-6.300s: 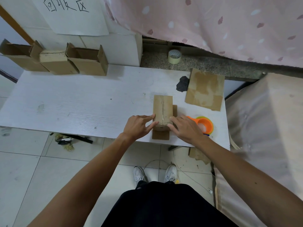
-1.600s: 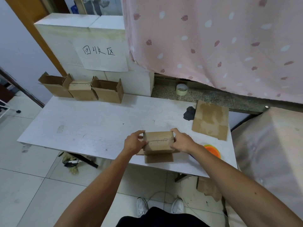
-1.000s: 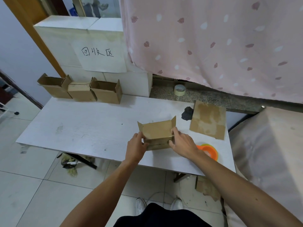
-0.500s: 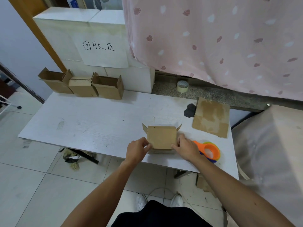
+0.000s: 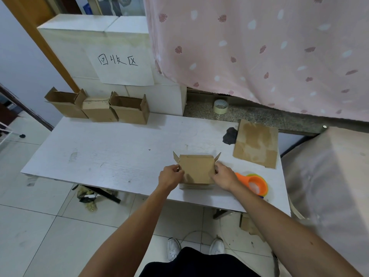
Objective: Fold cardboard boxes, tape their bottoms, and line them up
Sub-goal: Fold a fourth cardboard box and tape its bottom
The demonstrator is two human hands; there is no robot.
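Box (image 5: 196, 168) — near front edge of counter (image 5: 119, 152), flaps up, long axis left-right | left hand (image 5: 170, 175) grip pinches its left end, right hand (image 5: 224, 176) grip its right end | finished row (image 5: 99, 108) lies far-left — left hand nearer.

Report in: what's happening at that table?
Left hand and right hand grip the box. Box on table, side flaps up. Orange tape dispenser beside right hand, not blocking.

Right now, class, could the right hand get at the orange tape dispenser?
Probably yes: the orange tape dispenser lies just beside the right hand, nothing between, but that hand grips the box.
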